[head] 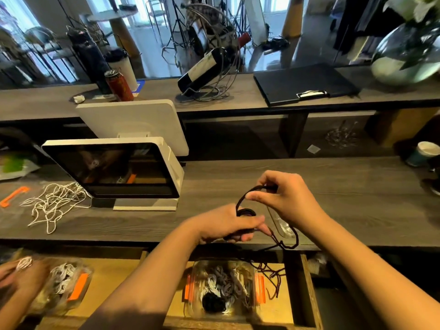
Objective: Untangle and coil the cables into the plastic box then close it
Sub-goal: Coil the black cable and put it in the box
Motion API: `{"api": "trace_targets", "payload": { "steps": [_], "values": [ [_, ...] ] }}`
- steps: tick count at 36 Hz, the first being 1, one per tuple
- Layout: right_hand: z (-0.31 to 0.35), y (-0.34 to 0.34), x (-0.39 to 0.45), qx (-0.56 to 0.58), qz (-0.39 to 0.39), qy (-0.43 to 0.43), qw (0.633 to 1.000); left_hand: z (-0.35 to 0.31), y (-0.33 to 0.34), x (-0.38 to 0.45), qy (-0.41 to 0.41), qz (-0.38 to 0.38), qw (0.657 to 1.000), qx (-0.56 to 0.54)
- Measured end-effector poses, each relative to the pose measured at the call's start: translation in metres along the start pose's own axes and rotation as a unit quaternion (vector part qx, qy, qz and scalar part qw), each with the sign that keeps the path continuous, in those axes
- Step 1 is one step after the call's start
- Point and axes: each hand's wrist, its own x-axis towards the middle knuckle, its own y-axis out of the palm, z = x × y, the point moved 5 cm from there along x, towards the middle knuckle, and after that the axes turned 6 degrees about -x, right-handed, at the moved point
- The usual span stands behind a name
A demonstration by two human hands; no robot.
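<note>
Two hands work one dark cable (241, 201) over the bench (333, 198); my left hand (228, 225) grips a small coil of it, fingers curled round the loops; my right hand (283, 198), just above and to the right, pinches the free length, which arcs down between them; the tail drops below the right hand, over the bench edge, toward the plastic box (223, 289); that box sits open beneath my left hand, holding coiled white, grey and black cables, its orange latches on both sides; a tangle of white cable (54, 206) lies far left of my left hand, beside a monitor (119, 172).
</note>
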Motion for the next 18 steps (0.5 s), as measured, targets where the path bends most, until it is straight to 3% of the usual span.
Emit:
{"api": "trace_targets", "payload": {
  "steps": [3,6,9,12,18],
  "values": [
    [-0.007,0.004,-0.002,0.042,-0.013,0.026,0.999,-0.002,-0.004,-0.009,0.0,-0.014,1.0,0.017],
    [-0.012,0.016,-0.006,0.07,-0.023,0.042,0.996,0.0,-0.016,-0.01,0.023,-0.108,0.989,-0.097],
    [-0.012,0.029,-0.014,0.093,-0.04,0.062,0.993,0.005,-0.023,-0.011,0.065,-0.165,0.95,-0.258],
    [-0.013,0.041,-0.023,0.142,-0.046,0.075,0.986,0.001,-0.023,-0.015,0.109,-0.148,0.913,-0.365],
    [0.002,0.087,-0.039,0.203,0.029,0.111,0.972,-0.003,-0.032,-0.014,0.158,-0.183,0.828,-0.506]
  ]
}}
